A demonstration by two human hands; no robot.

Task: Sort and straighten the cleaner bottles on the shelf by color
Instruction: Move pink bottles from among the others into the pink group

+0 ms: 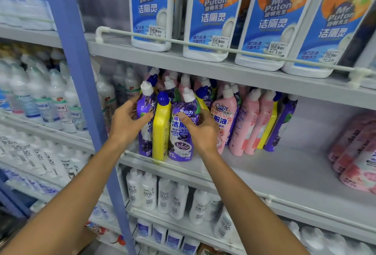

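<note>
On the middle shelf (264, 175) stands a mixed cluster of cleaner bottles. My left hand (127, 121) grips the leftmost purple bottle (144, 132), thumb across its front. Beside it stands a yellow bottle (161, 130) with a blue cap. My right hand (200, 130) grips a second purple bottle (182, 143) with a white cap, fingers round its right side. To the right stand pink bottles (245, 124), another yellow one (269, 124) and a leaning purple one (281, 126). More bottles sit behind, partly hidden.
A blue shelf upright (81, 92) runs just left of my left arm. White Mr Puton bottles (211, 16) stand on the shelf above behind a rail. Pink bottles (356, 153) lie at the far right. White bottles (166, 195) fill the shelf below.
</note>
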